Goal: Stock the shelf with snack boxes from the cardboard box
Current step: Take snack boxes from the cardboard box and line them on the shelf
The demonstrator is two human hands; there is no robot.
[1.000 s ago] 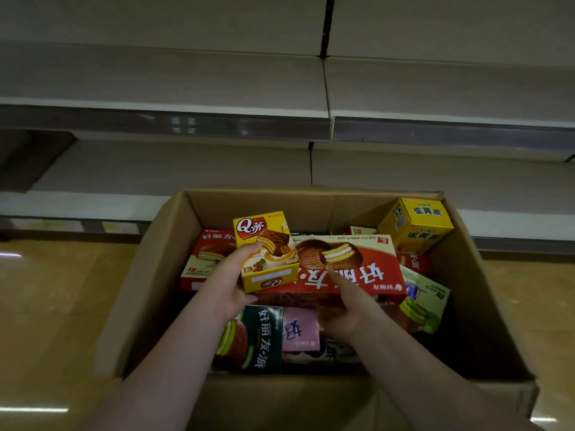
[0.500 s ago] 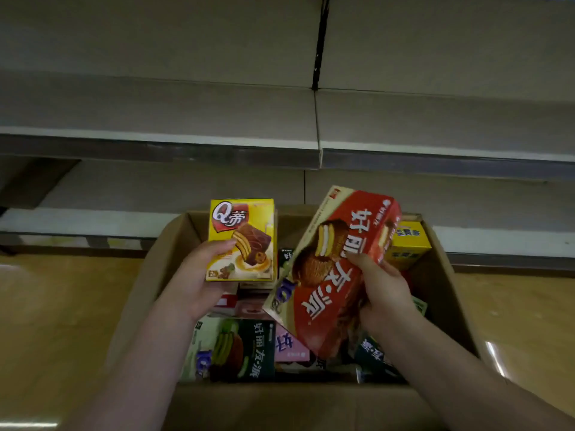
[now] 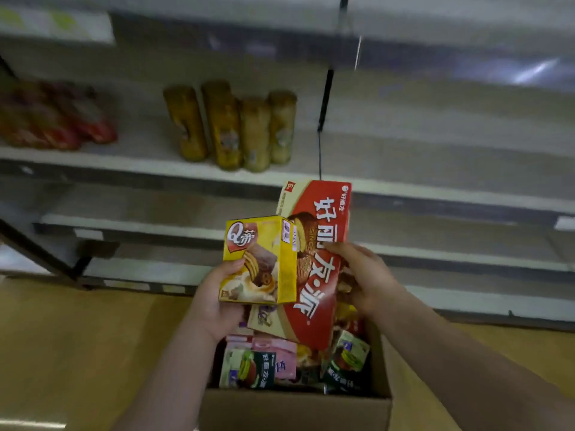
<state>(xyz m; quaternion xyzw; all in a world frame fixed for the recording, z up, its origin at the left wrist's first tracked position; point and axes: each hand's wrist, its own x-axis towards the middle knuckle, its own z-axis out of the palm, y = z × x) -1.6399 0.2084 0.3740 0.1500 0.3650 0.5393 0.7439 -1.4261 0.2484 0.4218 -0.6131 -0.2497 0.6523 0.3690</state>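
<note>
My left hand (image 3: 217, 301) grips a small yellow snack box (image 3: 259, 259) from below and holds it upright. Right behind it stands a large red snack box (image 3: 320, 244), gripped at its right edge by my right hand (image 3: 364, 275). Both boxes are lifted above the open cardboard box (image 3: 295, 409) on the floor, which still holds several green, pink and other snack boxes (image 3: 249, 368). The grey shelf (image 3: 435, 185) rises in front of me, its boards to the right bare.
On an upper shelf board stand several tall yellow-brown cylindrical packs (image 3: 233, 129), with red packets (image 3: 62, 119) to their left. Lower shelf boards (image 3: 140, 225) run below. The floor (image 3: 77, 337) is tan and glossy around the carton.
Both hands have lifted their boxes up out of the carton. My view has tilted upward, so the upper shelf with its packs has come into sight.
</note>
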